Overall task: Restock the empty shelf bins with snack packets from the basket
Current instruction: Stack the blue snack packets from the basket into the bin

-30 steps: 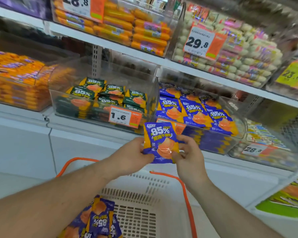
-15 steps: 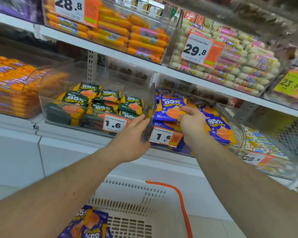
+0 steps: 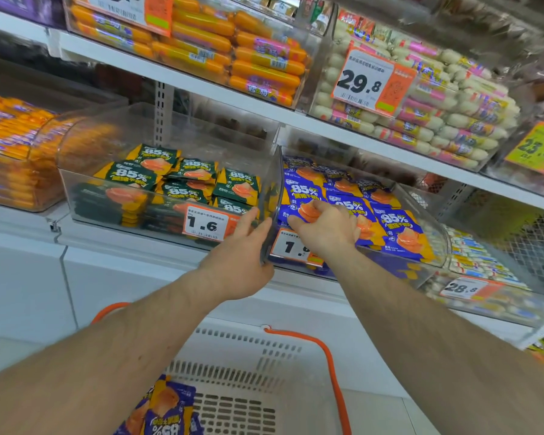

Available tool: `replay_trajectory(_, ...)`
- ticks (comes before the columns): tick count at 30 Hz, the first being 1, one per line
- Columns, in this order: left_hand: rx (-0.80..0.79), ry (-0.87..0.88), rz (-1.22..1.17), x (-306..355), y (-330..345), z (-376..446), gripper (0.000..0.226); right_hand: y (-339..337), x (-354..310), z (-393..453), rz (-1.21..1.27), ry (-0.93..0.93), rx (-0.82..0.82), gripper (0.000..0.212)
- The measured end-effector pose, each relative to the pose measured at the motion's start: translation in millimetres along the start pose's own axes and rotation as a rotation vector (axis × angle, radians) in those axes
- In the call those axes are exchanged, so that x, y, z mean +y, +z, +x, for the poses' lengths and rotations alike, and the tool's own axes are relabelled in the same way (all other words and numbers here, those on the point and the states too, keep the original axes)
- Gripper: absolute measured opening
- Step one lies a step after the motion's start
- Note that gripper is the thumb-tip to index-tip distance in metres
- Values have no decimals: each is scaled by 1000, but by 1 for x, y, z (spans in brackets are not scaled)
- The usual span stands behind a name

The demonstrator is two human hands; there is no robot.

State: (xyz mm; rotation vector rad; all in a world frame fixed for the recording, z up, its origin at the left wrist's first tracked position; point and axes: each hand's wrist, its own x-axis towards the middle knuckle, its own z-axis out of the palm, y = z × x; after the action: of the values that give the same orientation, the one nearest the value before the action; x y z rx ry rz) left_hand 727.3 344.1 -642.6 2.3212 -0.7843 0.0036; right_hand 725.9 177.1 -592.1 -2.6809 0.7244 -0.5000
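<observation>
**A:** Where the right hand [image 3: 325, 229] sits, what's under it?

**B:** Blue snack packet [image 3: 299, 204], front left corner of the clear bin of blue packets [image 3: 421, 211]. Thumb and curled fingers pinch it on top of the stack there. More blue packets lie just right of that hand, filling the bin.

**A:** Left hand [image 3: 242, 262]?

**B:** Just left of the right one, at the clear side wall between the two bins. Fingers straight and close together, reaching up along the front of the bin of green packets [image 3: 85, 196], next to its 1.6 price tag [image 3: 206, 226]. Can't tell if they touch the wall.

**A:** Basket?

**B:** White basket [image 3: 248, 372] with orange handles below both forearms. A few blue packets in basket [image 3: 167, 409] lie under the left forearm.

**A:** Around it?

**B:** Orange sausage packs [image 3: 258, 62] on the shelf above the left hand, white sausage packs [image 3: 446, 117] with a 29.8 tag above the right.
</observation>
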Motion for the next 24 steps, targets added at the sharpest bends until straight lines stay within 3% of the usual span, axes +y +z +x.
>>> replay_trajectory(9,0,-19,-36,2,-1,-1,83,3,6,-2,60,-6,48,60)
replay_trajectory(13,111,75,-10,3,-2,-8,72,3,9,-3,62,-31,63,54)
replay_trajectory(16,106,102,62,0,-2,-16,61,8,16,-18,48,-258,355,40)
replay_trajectory(18,-37,41,112,-11,-3,-24,51,24,19,-38,143,-525,550,26)
replay_trajectory(19,-137,-4,144,-20,-3,-30,45,38,23,-49,183,-621,544,20)
replay_trajectory(21,-373,-108,230,-40,-2,-46,37,76,31,-74,258,-668,301,11)
replay_trajectory(24,-636,-187,358,-63,2,-68,38,129,44,-108,228,-464,-240,12)
